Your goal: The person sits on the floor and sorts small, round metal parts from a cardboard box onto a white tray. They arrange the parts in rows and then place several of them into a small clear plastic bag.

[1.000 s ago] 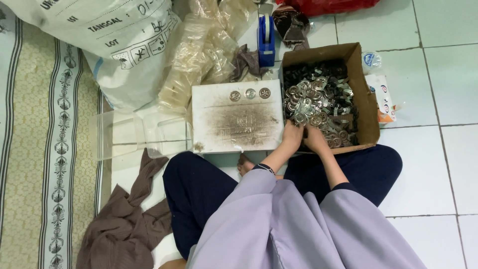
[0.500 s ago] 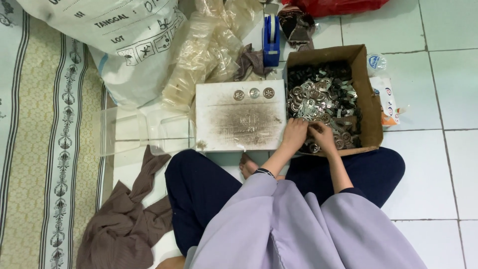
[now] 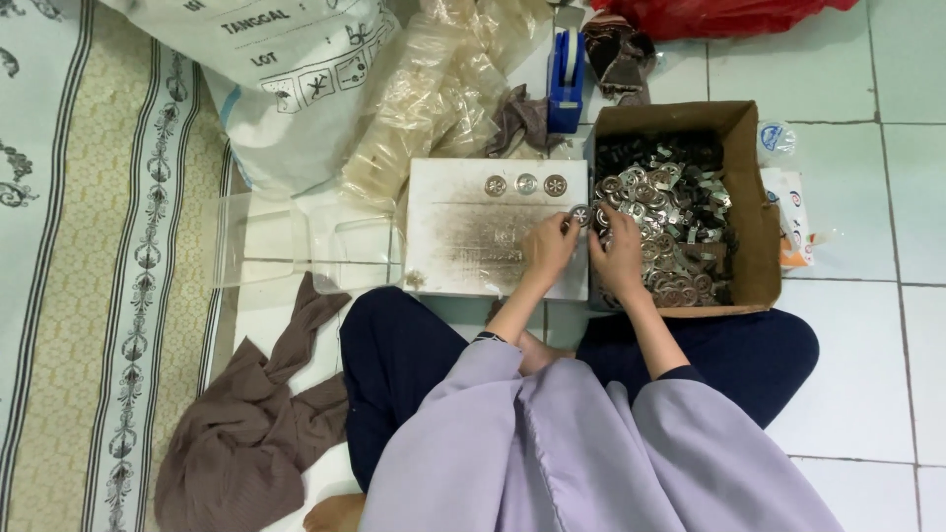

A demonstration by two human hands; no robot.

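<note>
Head view: a small round metal disc [image 3: 579, 214] was pinched by the fingers of the left hand [image 3: 548, 248] at the right edge of the white board [image 3: 463, 246], just beside the cardboard box [image 3: 741, 197]. The right hand [image 3: 621, 254] was laid at the box's left wall, fingers curled together near the disc, and three more round discs [image 3: 525, 184] were seen in a row along the board's top.

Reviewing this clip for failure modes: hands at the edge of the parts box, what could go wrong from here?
1. The round metal disc is pinched at the fingertips of the left hand, right at the white board's edge beside the cardboard box; it could slip between them.
2. The three discs sit loose in a row on the board; a sleeve or wrist might knock them.
3. The right hand rests among piled metal parts; edges may scrape the fingers.
</note>
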